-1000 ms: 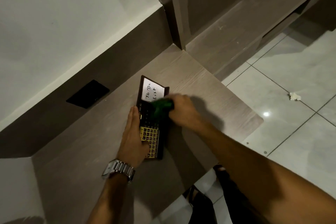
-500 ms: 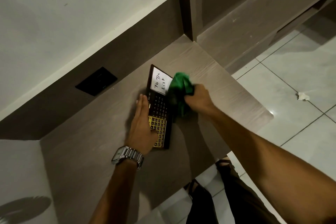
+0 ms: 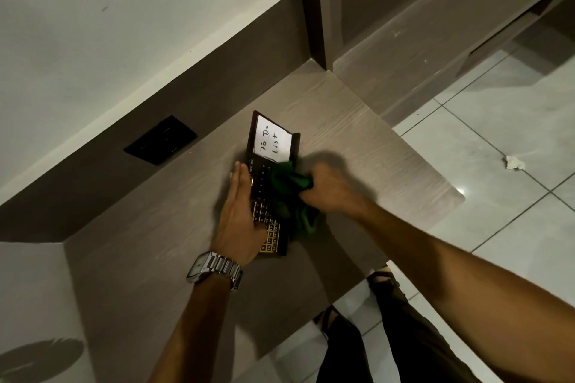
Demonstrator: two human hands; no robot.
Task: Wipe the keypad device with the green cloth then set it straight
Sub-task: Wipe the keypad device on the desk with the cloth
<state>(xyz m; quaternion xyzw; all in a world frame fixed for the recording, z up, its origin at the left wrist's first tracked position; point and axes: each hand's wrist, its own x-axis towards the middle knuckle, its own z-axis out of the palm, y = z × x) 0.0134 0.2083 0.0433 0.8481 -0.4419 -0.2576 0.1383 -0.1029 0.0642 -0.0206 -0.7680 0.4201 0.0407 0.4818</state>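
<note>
Green cloth bunched tight in the right hand, pressed on the keypad device mid-way along the wooden desk. Left hand lies flat, fingers straight and together, pinning its left edge. "To Do List" note showing above.

Dim indoor light, glare spot on the floor tiles at right, right hand motion-blurred, soft shadows on the desk, wide-angle bending at edges.

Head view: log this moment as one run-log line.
step: wiping | right hand: grips crumpled green cloth on dark gold-keyed keypad device | left hand: flat, steadying device | straightening: not yet
</note>
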